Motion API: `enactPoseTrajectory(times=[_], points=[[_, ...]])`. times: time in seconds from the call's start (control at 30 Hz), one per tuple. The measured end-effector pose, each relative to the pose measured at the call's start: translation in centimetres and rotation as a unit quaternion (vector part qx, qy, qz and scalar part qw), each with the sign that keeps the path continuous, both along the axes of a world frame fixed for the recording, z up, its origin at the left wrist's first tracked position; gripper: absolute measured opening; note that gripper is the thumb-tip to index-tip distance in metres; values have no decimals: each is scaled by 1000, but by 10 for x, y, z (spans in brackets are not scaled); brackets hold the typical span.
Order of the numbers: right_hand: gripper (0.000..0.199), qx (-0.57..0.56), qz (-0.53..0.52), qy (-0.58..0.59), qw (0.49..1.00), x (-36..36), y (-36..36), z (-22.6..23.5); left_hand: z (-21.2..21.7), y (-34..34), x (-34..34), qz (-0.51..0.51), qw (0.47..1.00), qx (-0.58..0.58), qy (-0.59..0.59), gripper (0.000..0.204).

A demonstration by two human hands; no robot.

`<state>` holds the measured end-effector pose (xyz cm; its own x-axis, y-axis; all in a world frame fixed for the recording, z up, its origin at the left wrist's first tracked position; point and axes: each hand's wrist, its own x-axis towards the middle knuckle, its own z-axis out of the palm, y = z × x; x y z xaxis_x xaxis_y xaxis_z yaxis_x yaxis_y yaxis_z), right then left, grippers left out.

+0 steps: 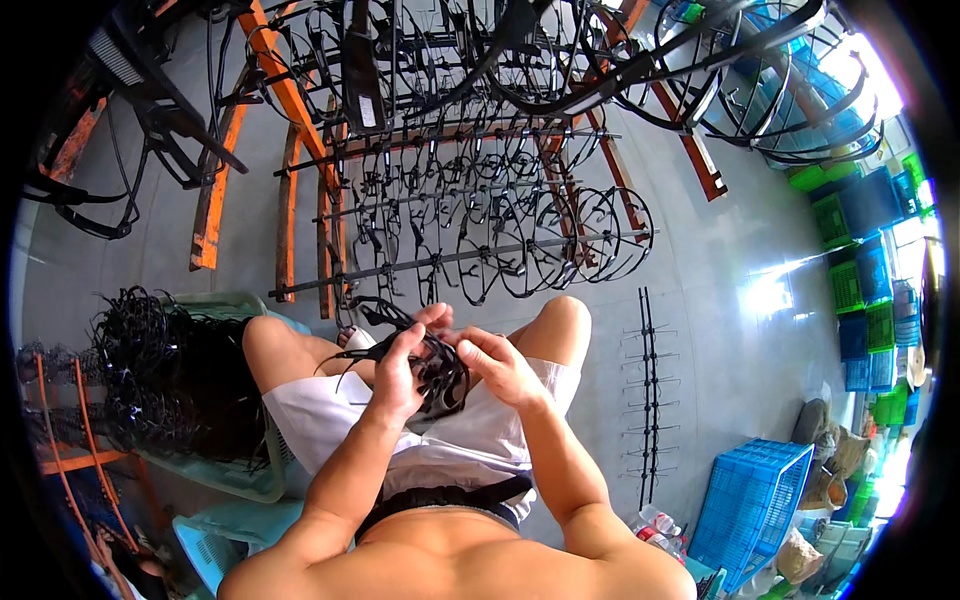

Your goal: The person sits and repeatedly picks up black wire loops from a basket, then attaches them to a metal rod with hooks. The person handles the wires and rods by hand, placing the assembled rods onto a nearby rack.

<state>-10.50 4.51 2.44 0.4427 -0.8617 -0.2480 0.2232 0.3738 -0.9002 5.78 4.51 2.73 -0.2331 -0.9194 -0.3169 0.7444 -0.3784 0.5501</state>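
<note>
Above my lap I hold a bundle of thin, glossy black curved strips (440, 385), their exact kind hard to make out. Its loose ends stick out to the left and upward. My left hand (402, 362) is closed around the bundle's left side, thumb up. From the right, my right hand (498, 368) has its thumb and bent fingers closed at the bundle's upper edge, pinching at the strips. The fingertips partly hide each other. Ahead of my knees, a dark metal rod (470, 257) carries many similar black looped parts.
Orange rack legs (207, 215) and more loaded rods stand ahead. Black frames (590, 95) hang close above. At left, a pale green crate (265, 480) holds a heap of black strips (160, 380). A clipped rod (650, 400) and a blue crate (752, 510) are at right.
</note>
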Motion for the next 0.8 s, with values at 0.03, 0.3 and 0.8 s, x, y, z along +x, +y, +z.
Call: enactPoseTrajectory(times=[0.03, 0.3, 0.8], points=[[30, -3, 45, -26, 999, -8, 0, -2, 8, 3, 4, -12, 1000, 11, -8, 40], [25, -95, 93, 33, 991, 2, 6, 9, 12, 15, 19, -26, 999, 20, -11, 37], [17, -113, -14, 229, 967, -60, -28, 101, 12, 35, 51, -240, 945, -126, 183, 17]])
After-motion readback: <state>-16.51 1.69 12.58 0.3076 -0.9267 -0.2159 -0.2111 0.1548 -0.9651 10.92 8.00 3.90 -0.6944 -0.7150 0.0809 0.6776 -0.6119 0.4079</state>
